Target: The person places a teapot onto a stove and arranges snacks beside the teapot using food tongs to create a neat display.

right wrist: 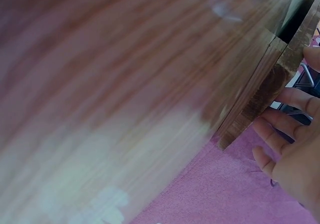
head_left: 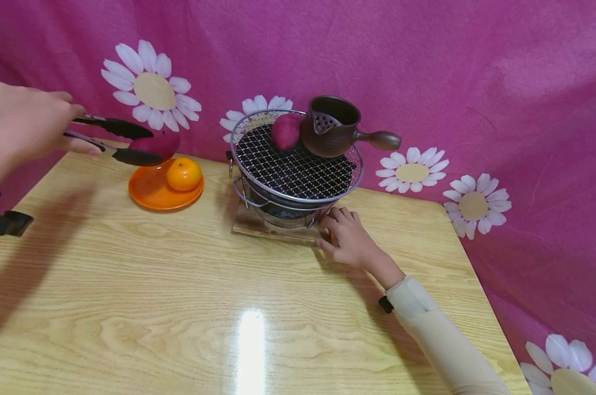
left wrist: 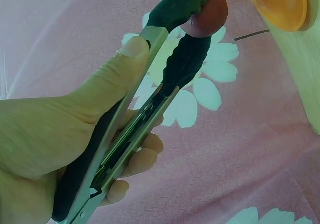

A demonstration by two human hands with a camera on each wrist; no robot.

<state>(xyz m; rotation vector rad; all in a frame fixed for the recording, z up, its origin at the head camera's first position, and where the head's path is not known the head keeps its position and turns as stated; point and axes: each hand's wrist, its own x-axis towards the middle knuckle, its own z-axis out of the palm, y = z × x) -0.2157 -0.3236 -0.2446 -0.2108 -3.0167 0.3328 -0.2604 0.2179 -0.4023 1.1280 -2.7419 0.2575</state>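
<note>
My left hand (head_left: 28, 129) grips black-and-silver tongs (left wrist: 172, 87), thumb on one arm and fingers round the other. Between the dark tong tips is a purple sweet potato (head_left: 158, 147), at the orange plate's (head_left: 152, 204) far side; whether it touches the plate I cannot tell. An orange (head_left: 184, 174) sits on that plate. My right hand (head_left: 346, 237) holds the right end of the wooden base (right wrist: 265, 92) under the round tabletop grill (head_left: 298, 193), thumb at the front and fingers along the side.
On the grill's wire mesh lie another purple sweet potato (head_left: 285, 131) and a brown side-handled teapot (head_left: 329, 129), its handle pointing right. A pink flowered cloth (head_left: 278, 44) hangs behind the wood-grain table (head_left: 169, 302).
</note>
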